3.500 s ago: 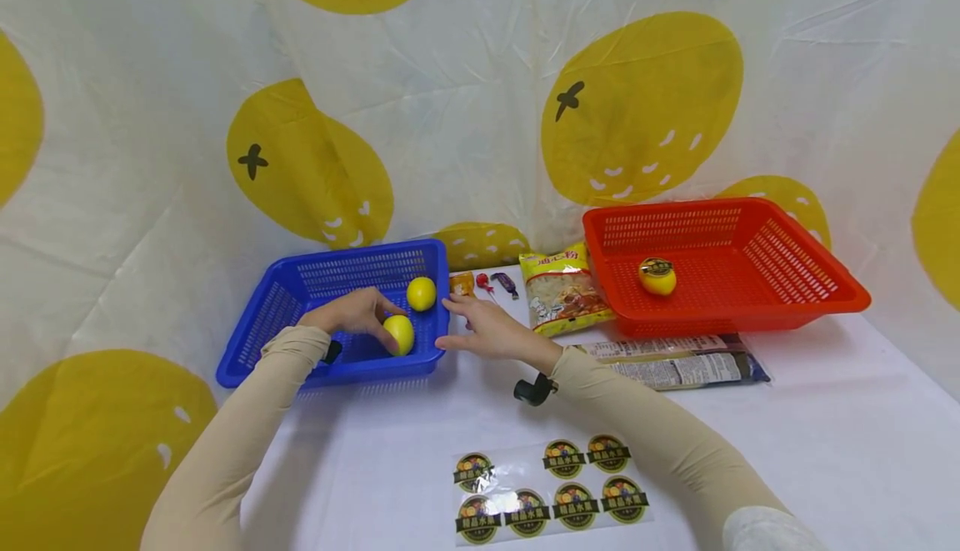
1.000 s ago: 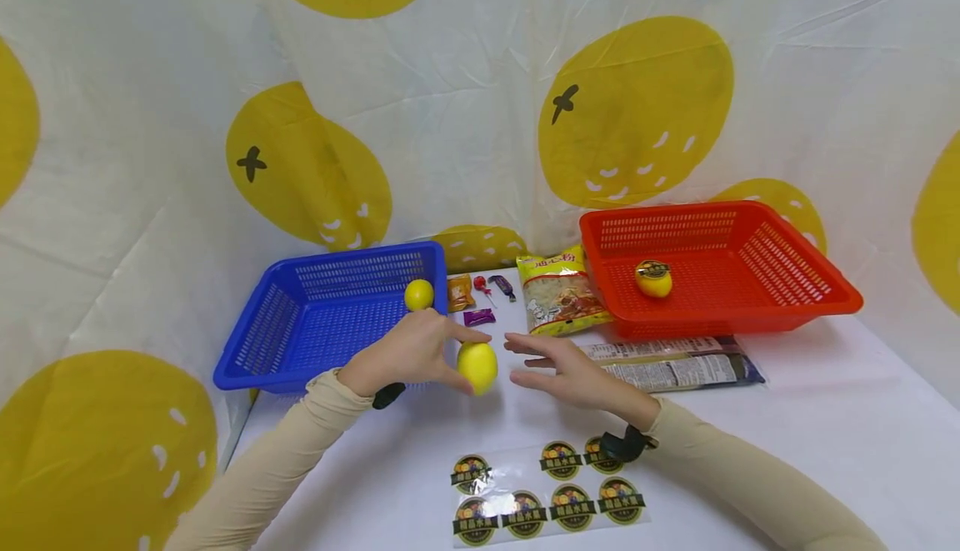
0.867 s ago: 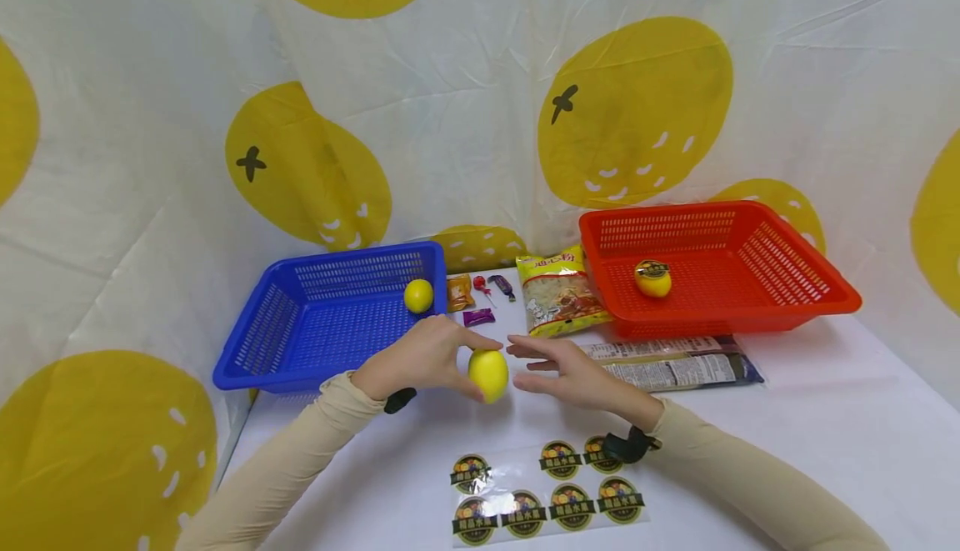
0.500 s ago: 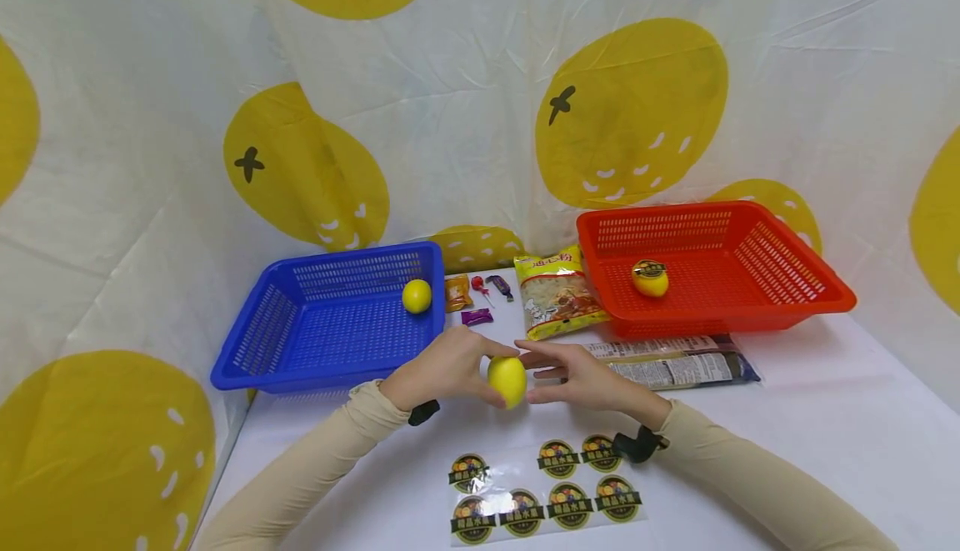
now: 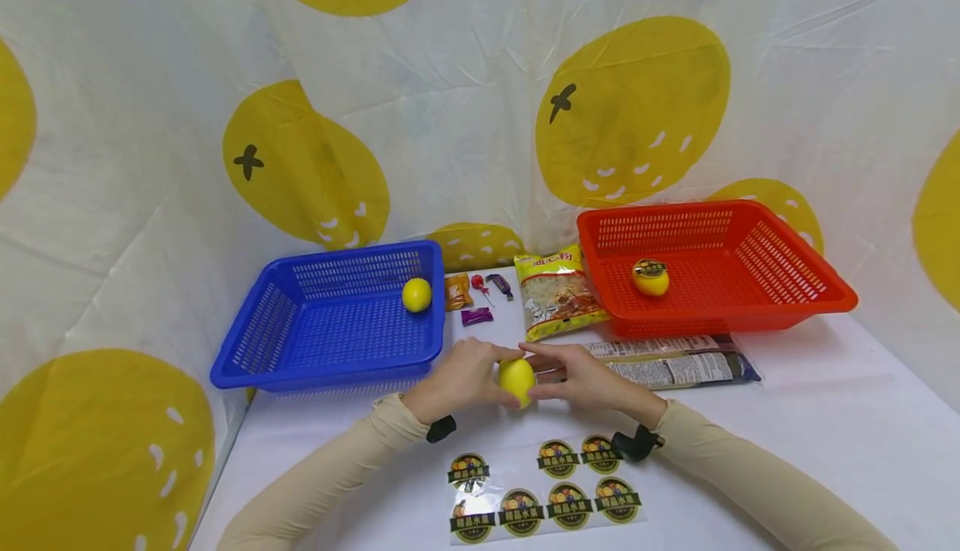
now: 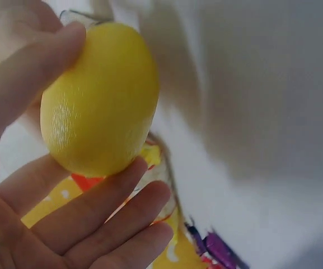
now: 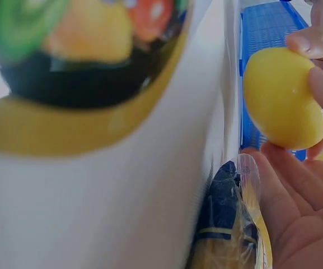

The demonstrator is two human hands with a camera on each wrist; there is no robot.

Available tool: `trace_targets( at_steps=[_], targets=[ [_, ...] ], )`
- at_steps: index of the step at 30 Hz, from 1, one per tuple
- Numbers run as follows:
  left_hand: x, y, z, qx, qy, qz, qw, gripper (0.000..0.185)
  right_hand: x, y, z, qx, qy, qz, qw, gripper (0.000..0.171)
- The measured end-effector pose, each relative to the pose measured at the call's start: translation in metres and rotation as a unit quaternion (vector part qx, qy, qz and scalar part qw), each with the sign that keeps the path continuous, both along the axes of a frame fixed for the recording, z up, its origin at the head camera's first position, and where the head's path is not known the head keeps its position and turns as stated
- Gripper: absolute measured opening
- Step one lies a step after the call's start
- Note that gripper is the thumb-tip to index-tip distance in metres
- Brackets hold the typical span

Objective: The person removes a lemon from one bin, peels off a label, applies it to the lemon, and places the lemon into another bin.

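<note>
A yellow lemon (image 5: pixel 517 378) is held just above the white table between both hands. My left hand (image 5: pixel 459 378) grips it from the left with thumb and fingers, as the left wrist view shows: lemon (image 6: pixel 99 101), left hand (image 6: pixel 66 224). My right hand (image 5: pixel 587 376) closes on it from the right. In the right wrist view the lemon (image 7: pixel 281 98) sits above the right hand (image 7: pixel 295 218), with fingertips on it. A sheet of round fruit stickers (image 5: pixel 547 488) lies in front of the hands.
A blue basket (image 5: pixel 322 376) at the left holds one plain lemon (image 5: pixel 417 294). A red basket (image 5: pixel 712 322) at the right holds a lemon with a sticker (image 5: pixel 651 278). Between them lie small candies (image 5: pixel 477 293) and a snack bag (image 5: pixel 558 293). A flat printed packet (image 5: pixel 675 361) lies before the red basket.
My left hand lifted the lemon out of the blue basket and carried it right and nearer. My right hand drew back, then closed in onto the lemon.
</note>
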State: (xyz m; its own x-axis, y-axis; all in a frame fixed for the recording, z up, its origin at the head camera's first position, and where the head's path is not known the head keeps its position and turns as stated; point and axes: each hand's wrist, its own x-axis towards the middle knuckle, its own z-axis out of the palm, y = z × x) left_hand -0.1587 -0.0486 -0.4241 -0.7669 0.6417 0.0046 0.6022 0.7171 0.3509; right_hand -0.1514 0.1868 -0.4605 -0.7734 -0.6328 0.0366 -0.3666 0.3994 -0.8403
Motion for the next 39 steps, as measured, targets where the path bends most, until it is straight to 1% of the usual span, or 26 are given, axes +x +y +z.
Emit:
trace_targets(
  at_steps=[7, 13, 19, 20, 24, 28, 31, 33, 39],
  targets=[
    [-0.001, -0.002, -0.009, 0.018, -0.015, 0.010, 0.9997, 0.072, -0.002, -0.004, -0.001, 0.021, 0.033, -0.002, 0.999, 0.076],
    [-0.002, -0.004, -0.014, 0.025, -0.017, 0.011, 0.9995, 0.072, -0.002, -0.007, 0.000, 0.043, 0.058, 0.005, 0.997, 0.075],
    [-0.002, -0.004, -0.018, 0.027, -0.036, 0.015, 0.9989, 0.076, -0.002, -0.007, 0.001, 0.058, 0.063, 0.002, 0.996, 0.076],
    [-0.002, -0.004, -0.019, 0.028, -0.034, 0.016, 0.9989, 0.077, -0.002, -0.007, 0.001, 0.059, 0.064, 0.001, 0.996, 0.076],
    [0.002, -0.005, -0.022, 0.045, -0.037, 0.041, 0.9974, 0.079, -0.002, -0.008, 0.001, 0.061, 0.070, 0.002, 0.996, 0.076],
    [0.007, -0.007, -0.025, 0.068, -0.023, 0.065, 0.9953, 0.068, -0.001, -0.008, 0.001, 0.058, 0.072, 0.003, 0.996, 0.071],
    [0.009, -0.008, -0.026, 0.077, -0.001, 0.067, 0.9948, 0.061, -0.002, -0.008, 0.001, 0.062, 0.080, -0.001, 0.995, 0.066],
    [0.009, -0.008, -0.026, 0.078, 0.008, 0.067, 0.9947, 0.059, -0.002, -0.008, 0.000, 0.064, 0.086, -0.003, 0.994, 0.063],
    [0.009, -0.008, -0.026, 0.069, 0.000, 0.065, 0.9955, 0.057, -0.003, -0.009, -0.001, 0.057, 0.086, -0.006, 0.995, 0.060]
  ],
)
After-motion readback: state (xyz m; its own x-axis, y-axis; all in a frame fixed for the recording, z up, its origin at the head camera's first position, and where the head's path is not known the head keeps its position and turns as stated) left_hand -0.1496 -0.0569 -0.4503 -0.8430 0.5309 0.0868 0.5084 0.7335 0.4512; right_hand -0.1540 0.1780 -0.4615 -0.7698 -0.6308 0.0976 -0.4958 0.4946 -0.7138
